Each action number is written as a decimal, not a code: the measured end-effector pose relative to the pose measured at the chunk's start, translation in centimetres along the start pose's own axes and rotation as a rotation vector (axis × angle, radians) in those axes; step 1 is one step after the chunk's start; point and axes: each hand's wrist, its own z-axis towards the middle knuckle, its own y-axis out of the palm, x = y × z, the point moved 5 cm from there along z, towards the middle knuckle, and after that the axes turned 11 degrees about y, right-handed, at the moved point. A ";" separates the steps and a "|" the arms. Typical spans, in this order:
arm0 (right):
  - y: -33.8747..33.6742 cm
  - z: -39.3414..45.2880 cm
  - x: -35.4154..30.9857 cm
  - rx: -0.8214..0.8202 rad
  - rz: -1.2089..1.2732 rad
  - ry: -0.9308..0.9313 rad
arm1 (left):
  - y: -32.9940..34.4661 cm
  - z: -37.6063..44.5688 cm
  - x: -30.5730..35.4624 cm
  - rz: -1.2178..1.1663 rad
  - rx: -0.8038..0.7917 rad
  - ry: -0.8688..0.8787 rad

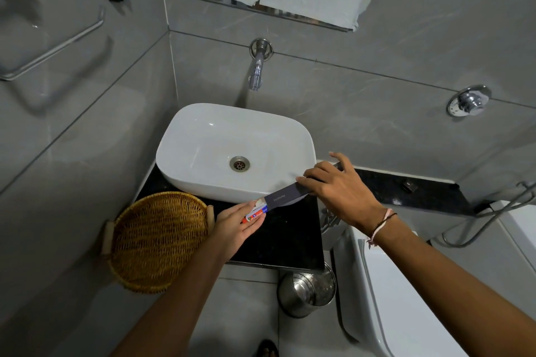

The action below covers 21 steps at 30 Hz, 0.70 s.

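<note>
Left hand pinches the tube, fingers curled round its red end. Right hand grips the far end of the dark box. The tube's other end meets the box's near end; can't tell if it's inside. Both are held above the black tabletop, box crossing the basin front rim. Basket just left of the left hand. Steel bin on the floor below.
</note>
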 end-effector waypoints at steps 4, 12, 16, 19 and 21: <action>0.7 -0.5 0.8 -0.028 0.012 0.067 | -1.7 0.2 0.6 -0.065 -0.051 0.023; 3.2 -4.5 1.1 -0.166 0.100 0.360 | -1.6 -1.1 3.7 0.316 0.021 0.168; 5.3 -8.6 1.2 -0.286 0.203 0.602 | -0.4 -1.5 4.1 0.445 0.042 0.209; 7.0 -12.5 1.6 -0.350 0.354 0.835 | 0.6 -1.2 3.6 0.540 -0.012 0.194; 8.3 -15.0 1.6 -0.369 0.467 0.982 | 1.5 -1.5 3.0 0.503 -0.086 0.164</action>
